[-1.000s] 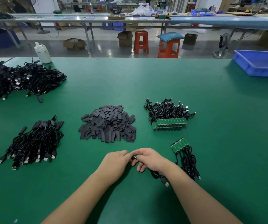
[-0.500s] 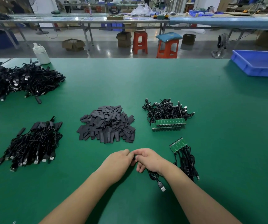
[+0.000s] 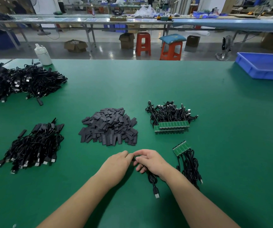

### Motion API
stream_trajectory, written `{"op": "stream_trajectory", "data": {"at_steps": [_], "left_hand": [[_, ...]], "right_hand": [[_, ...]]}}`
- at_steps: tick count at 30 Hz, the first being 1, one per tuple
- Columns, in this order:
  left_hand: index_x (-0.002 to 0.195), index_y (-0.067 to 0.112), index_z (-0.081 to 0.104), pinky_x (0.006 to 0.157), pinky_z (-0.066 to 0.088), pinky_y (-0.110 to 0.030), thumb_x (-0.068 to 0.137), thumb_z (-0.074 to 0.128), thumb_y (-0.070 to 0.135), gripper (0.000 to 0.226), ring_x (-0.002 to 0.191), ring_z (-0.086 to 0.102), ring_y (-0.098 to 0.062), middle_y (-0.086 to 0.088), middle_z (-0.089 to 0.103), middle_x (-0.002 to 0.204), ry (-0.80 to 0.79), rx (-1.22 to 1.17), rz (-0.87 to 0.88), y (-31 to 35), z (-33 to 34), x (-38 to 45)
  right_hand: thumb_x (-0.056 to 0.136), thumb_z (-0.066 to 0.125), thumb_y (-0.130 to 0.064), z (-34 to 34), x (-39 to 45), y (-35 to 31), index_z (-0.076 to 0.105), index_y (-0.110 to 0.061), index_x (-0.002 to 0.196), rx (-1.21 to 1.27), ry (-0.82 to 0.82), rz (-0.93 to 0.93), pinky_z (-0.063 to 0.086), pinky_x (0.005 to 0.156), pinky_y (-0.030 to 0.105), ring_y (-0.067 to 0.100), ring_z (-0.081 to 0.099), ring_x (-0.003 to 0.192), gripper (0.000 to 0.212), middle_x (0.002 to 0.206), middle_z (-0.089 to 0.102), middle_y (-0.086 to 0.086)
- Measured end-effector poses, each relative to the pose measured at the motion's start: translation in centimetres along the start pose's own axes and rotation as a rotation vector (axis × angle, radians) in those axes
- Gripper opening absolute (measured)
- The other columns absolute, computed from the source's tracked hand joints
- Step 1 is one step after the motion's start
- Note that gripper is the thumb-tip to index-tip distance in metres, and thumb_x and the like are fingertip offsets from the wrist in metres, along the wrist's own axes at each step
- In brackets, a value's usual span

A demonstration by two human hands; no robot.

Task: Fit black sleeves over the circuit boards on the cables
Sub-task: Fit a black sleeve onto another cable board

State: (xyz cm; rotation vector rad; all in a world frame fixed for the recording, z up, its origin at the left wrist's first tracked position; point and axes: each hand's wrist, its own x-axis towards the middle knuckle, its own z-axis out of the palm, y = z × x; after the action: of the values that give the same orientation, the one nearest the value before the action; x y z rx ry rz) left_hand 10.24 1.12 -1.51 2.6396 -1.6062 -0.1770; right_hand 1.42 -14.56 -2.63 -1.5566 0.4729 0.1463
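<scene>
At lower centre, our right hand [image 3: 150, 162] grips the cable [image 3: 152, 178], which trails down-frame. Our left hand [image 3: 118, 163] pinches something at its fingertips, presumably a sleeve; their meeting line runs left-right across the frame.

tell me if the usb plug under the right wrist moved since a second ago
Yes. The USB plug has swung left, away from the small cable bundle, and its cable now hangs straight from the right hand.
</scene>
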Motion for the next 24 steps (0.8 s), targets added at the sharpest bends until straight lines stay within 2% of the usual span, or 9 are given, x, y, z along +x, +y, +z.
{"op": "stream_trajectory", "data": {"at_steps": [6, 10, 12, 14, 17, 18, 20, 22, 24], "left_hand": [[0.128, 0.014, 0.046, 0.08, 0.042, -0.034, 0.092, 0.045, 0.007, 0.036, 0.098, 0.053, -0.024, -0.004, 0.048, 0.109, -0.033, 0.046, 0.03, 0.6, 0.0, 0.0], [0.136, 0.013, 0.041, 0.08, 0.045, -0.036, 0.09, 0.046, 0.005, 0.046, 0.1, 0.055, -0.026, -0.006, 0.047, 0.116, -0.011, 0.044, 0.053, 0.4, 0.3, 0.1], [0.144, 0.017, 0.037, 0.082, 0.047, -0.036, 0.089, 0.048, 0.003, 0.058, 0.104, 0.058, -0.027, -0.003, 0.043, 0.135, 0.103, -0.126, 0.006, 0.5, 0.5, 0.0], [0.149, 0.022, 0.033, 0.084, 0.048, -0.033, 0.092, 0.049, 0.005, 0.062, 0.104, 0.06, -0.024, 0.004, 0.035, 0.146, 0.269, -0.377, -0.159, 1.1, 0.6, 0.2], [0.142, 0.021, 0.044, 0.09, 0.047, -0.027, 0.094, 0.059, 0.016, 0.05, 0.099, 0.061, -0.01, 0.008, 0.056, 0.126, 0.448, -0.756, -0.43, 2.2, 0.5, 0.5], [0.135, 0.022, 0.051, 0.086, 0.049, -0.027, 0.093, 0.062, 0.022, 0.043, 0.091, 0.062, -0.006, 0.01, 0.063, 0.113, 0.433, -0.836, -0.505, 2.5, 0.4, 0.5], [0.117, 0.026, 0.064, 0.081, 0.05, -0.026, 0.092, 0.064, 0.035, 0.027, 0.083, 0.063, -0.003, 0.011, 0.069, 0.095, 0.332, -0.849, -0.541, 2.9, 0.2, 0.4], [0.106, 0.03, 0.07, 0.079, 0.049, -0.02, 0.088, 0.066, 0.043, 0.022, 0.083, 0.064, -0.002, 0.011, 0.072, 0.092, 0.241, -0.804, -0.515, 3.6, 0.2, 0.2], [0.1, 0.034, 0.069, 0.066, 0.05, -0.015, 0.086, 0.069, 0.042, 0.016, 0.07, 0.066, -0.002, 0.011, 0.071, 0.084, 0.195, -0.868, -0.514, 4.1, 0.1, 0.2]], "right_hand": [[0.101, 0.049, -0.003, 0.0, 0.0, 0.0, 0.054, -0.002, 0.133, -0.079, -0.026, -0.003, 0.052, 0.059, 0.023, 0.014, 0.066, 0.066, 0.033, 0.09, 0.068, 0.01], [0.1, 0.05, -0.003, 0.1, -0.1, 0.0, 0.05, -0.004, 0.14, -0.076, -0.018, -0.009, 0.053, 0.061, 0.023, 0.013, 0.068, 0.069, 0.04, 0.094, 0.071, 0.01], [0.1, 0.05, -0.002, 0.1, -0.1, 0.0, 0.046, -0.005, 0.143, -0.039, -0.006, -0.014, 0.053, 0.062, 0.023, 0.013, 0.067, 0.07, 0.043, 0.092, 0.071, 0.008], [0.1, 0.05, -0.001, 0.2, -0.1, 0.0, 0.046, -0.006, 0.143, 0.026, 0.033, -0.017, 0.053, 0.064, 0.023, 0.012, 0.067, 0.072, 0.044, 0.089, 0.071, 0.007], [0.101, 0.048, 0.0, 0.1, 0.1, 0.1, 0.055, -0.005, 0.136, 0.178, 0.167, -0.041, 0.056, 0.068, 0.023, 0.011, 0.067, 0.074, 0.036, 0.088, 0.07, 0.008], [0.101, 0.047, 0.001, 0.0, 0.1, 0.1, 0.057, -0.003, 0.133, 0.255, 0.226, -0.046, 0.056, 0.069, 0.024, 0.012, 0.067, 0.075, 0.034, 0.089, 0.07, 0.009], [0.101, 0.047, 0.002, -0.2, 0.3, -0.1, 0.059, -0.002, 0.127, 0.475, 0.319, -0.047, 0.057, 0.072, 0.026, 0.017, 0.068, 0.08, 0.029, 0.093, 0.069, 0.013], [0.101, 0.045, 0.003, -0.1, 0.4, -0.6, 0.059, -0.002, 0.121, 0.79, 0.354, -0.056, 0.057, 0.075, 0.032, 0.023, 0.069, 0.084, 0.024, 0.093, 0.068, 0.015], [0.101, 0.043, 0.005, 0.3, 0.5, -1.3, 0.057, 0.0, 0.119, 1.024, 0.358, -0.067, 0.056, 0.079, 0.035, 0.026, 0.068, 0.083, 0.022, 0.088, 0.066, 0.016]]}}
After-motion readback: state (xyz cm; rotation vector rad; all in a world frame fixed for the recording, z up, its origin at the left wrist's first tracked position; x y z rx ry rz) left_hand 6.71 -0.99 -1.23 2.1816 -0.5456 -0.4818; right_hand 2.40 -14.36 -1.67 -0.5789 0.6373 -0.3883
